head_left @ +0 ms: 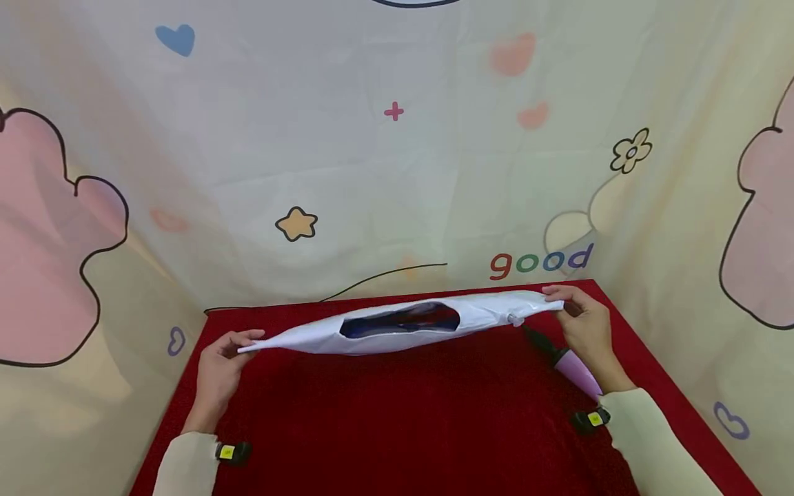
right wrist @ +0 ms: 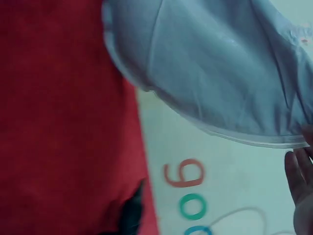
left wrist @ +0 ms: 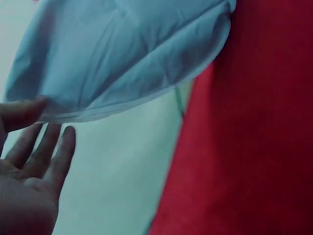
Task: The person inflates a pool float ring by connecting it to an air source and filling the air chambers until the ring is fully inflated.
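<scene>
Left hand (head_left: pixel 217 370) and right hand (head_left: pixel 588 332): extended forward, well apart; thumbs and fingers pinching opposite tips of one white article (head_left: pixel 391 343). Article: held above the counter (head_left: pixel 397 427), toward its far edge; long axis laid left to right, roughly along that edge; dark opening (head_left: pixel 403 320) turned personward. Purple-handled tool (head_left: pixel 578 373): placed near the counter's right edge.

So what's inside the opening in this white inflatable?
Inside the white inflatable, dark blue and reddish patches show, too unclear to name; it covers the rest.
</scene>
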Demonstrator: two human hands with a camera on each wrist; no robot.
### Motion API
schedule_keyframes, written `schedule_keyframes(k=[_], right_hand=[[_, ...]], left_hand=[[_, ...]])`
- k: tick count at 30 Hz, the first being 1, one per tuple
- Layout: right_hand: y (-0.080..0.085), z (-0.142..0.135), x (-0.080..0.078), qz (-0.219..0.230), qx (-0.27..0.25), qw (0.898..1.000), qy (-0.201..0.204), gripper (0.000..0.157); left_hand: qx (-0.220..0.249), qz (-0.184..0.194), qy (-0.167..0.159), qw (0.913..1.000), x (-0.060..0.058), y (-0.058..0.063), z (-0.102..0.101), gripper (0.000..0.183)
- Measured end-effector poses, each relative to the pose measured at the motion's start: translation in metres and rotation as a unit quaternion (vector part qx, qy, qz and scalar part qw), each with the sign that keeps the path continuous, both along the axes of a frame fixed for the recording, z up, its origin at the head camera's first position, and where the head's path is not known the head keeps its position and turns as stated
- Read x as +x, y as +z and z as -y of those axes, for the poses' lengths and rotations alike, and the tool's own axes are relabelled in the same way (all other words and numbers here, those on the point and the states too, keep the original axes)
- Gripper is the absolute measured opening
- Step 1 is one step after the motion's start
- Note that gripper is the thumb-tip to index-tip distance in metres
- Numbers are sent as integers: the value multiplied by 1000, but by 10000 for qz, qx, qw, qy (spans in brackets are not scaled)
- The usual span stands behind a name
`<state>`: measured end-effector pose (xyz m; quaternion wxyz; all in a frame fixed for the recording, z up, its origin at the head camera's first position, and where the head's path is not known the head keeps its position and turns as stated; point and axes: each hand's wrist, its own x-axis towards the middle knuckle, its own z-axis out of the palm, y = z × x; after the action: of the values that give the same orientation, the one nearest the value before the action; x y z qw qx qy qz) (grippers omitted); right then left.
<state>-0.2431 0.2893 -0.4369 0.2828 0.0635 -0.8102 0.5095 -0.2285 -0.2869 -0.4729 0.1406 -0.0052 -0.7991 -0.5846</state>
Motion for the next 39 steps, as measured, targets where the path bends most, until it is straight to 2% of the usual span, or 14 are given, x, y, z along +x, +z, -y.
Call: schedule_keyframes(k=[4, 8, 11, 13, 17, 21, 24, 27, 29, 36, 39], right_hand=[[-29, -14, 11, 404, 483, 9978, 217, 14], [-43, -23, 28, 595, 752, 9948, 344, 19], [-45, -24, 39, 886, 930, 9916, 136, 26], [-46, -24, 44, 1202, 1060, 9871, -8, 30], [-46, -23, 50, 1835, 1045, 9774, 80, 36], [-51, -24, 53, 2046, 996, 9735, 230, 42], [-56, -25, 53, 1855, 1084, 9765, 167, 40], [-59, -25, 52, 1613, 978, 9819, 184, 34], [-60, -24, 50, 1507, 921, 9842, 158, 32], [-54, -17, 38, 1447, 1221, 9816, -256, 30], [-48, -14, 32, 1247, 1082, 9855, -381, 28]], left_hand=[[-573, 443, -232, 9971, 14, -24, 11, 12], [-795, 1049, -506, 9900, 29, -39, 18, 27], [-703, 1684, -611, 9813, 39, -42, 17, 44], [-434, 2046, -644, 9758, 45, -43, 15, 51], [-55, 2335, -625, 9703, 55, -44, 12, 57], [-30, 2144, -754, 9738, 61, -48, 11, 57], [-463, 1664, -752, 9821, 61, -52, 9, 52], [-910, 1082, -558, 9884, 59, -55, 6, 43], [-1015, 795, -413, 9908, 57, -55, 4, 38], [-1111, 925, 305, 9890, 47, -40, -3, 47], [-953, 783, 462, 9913, 42, -31, -7, 46]])
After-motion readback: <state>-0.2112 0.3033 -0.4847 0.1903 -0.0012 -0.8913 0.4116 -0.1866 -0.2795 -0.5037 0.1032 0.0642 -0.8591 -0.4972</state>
